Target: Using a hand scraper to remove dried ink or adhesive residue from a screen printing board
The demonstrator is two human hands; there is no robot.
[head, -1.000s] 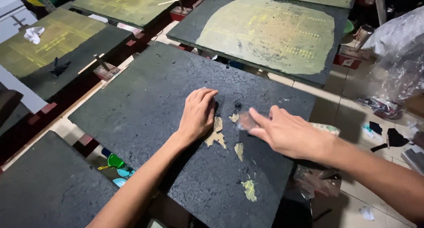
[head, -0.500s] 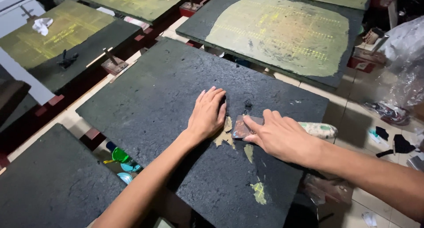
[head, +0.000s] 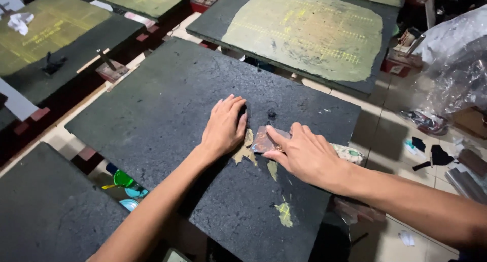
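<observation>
A: How do the two hands lie on the dark grey board [head: 152, 115]?

B: The left hand [head: 223, 127] rests palm down, fingers together and extended, flat on the board; it is spread flat and grasps nothing. The right hand [head: 304, 153] reaches in from the right, its index finger extended along the top of a small scraper [head: 264, 140], which it presses against the board, thumb beneath and the remaining fingers curled. The right hand thus grips the scraper.

A: What differs from the frame half a second earlier?

B: Both hands occupy nearly the same place on the board. The scraper blade, then largely covered by the right hand, now shows in front of the fingertips.

A: How does the scraper appear, and where is it?

B: It is a thin, flat, brownish-copper plate with a dull sheen, tilted on the board between the two hands, just beside the left hand's little finger. Patches of yellowish residue [head: 248, 148] lie touching it, and another patch [head: 285, 214] lies nearer the board's front edge.
</observation>
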